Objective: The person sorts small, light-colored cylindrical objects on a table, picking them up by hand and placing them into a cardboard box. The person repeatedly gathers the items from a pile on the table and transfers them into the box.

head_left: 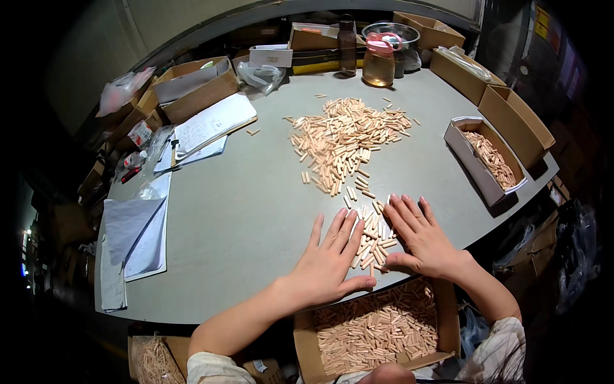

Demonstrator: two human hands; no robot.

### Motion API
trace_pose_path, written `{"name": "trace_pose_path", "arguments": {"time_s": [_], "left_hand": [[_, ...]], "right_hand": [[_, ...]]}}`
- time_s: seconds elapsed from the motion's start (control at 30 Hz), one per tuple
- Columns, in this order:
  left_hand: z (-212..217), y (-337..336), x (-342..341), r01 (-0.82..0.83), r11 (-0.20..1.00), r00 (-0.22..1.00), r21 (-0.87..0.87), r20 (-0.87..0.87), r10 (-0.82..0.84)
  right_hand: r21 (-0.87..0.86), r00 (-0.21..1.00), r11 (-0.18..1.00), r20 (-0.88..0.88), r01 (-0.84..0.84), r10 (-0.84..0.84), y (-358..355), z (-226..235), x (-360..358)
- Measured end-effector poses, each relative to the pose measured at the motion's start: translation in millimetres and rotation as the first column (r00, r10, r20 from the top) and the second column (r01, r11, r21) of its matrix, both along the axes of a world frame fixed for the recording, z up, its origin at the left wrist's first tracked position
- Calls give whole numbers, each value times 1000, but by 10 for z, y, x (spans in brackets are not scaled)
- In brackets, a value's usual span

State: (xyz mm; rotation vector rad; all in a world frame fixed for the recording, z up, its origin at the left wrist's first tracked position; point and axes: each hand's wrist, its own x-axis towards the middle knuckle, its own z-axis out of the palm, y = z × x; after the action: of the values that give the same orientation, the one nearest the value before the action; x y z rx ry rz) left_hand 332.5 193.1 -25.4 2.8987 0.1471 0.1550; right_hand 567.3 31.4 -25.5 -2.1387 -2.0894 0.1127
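Note:
My left hand point(327, 262) lies flat on the grey table, fingers stretched out and spread. On the other side of a small group of wooden dowel pins point(371, 240), my right hand point(419, 237) rests with its fingers extended too. The pins lie loose between both hands, close to the table's front edge, and some touch the fingers. Farther back spreads a larger pile of the same pale pins point(348, 134). Below the edge, in front of me, an open cardboard box point(307, 349) holds a great many pins.
A narrow box of pins point(455, 137) stands at the right, beside an empty-looking carton point(521, 125). At the back are a pink-lidded jug point(378, 67), a dark bottle point(346, 48) and a metal bowl point(409, 32). Notebooks point(214, 125) and papers point(137, 233) lie left.

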Motion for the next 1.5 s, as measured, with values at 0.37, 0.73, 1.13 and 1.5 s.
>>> {"name": "trace_pose_path", "arguments": {"time_s": [0.37, 0.73, 1.13, 1.5], "left_hand": [[-75, 93, -1, -134, 991, 990, 30, 52, 132], [63, 39, 18, 101, 994, 994, -28, 44, -100], [28, -30, -1, 110, 994, 992, -11, 62, -109], [71, 12, 26, 137, 991, 989, 6, 51, -137]], "right_hand": [[-58, 963, 962, 26, -268, 270, 199, 89, 88], [213, 886, 945, -444, 247, -132, -228, -77, 456], [315, 851, 899, -514, 305, -108, -217, -60, 293], [347, 841, 883, -534, 316, -91, -246, -104, 314]]}}
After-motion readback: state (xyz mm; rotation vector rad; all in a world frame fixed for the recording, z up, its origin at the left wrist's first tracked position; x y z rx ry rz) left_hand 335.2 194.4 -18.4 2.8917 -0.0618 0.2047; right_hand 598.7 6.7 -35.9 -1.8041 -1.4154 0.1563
